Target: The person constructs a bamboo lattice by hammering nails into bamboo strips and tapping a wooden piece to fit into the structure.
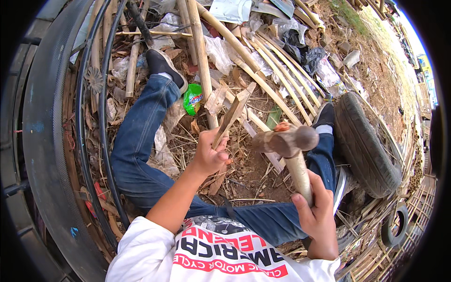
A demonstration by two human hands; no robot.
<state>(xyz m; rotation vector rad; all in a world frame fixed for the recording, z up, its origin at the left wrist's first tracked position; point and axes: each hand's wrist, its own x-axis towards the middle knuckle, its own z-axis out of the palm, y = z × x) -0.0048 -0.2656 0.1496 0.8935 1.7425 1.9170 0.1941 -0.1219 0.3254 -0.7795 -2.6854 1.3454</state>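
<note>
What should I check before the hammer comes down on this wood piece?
1. Left hand grips the wood piece: ok.
2. Right hand grips the hammer handle: ok, held low.
3. Hammer head raised beside the wood, apart from it: ok.
4. Left fingers wrap the lower part of the wood, near the head's path: not ok.
5. What the wood's lower end rests on: cannot tell.
6. Legs spread either side of the work: ok.

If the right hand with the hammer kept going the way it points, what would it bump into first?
Probably the wooden stick held by the left hand. The right hand aims the hammer up and leftward toward it, though depth is hard to judge.
</note>
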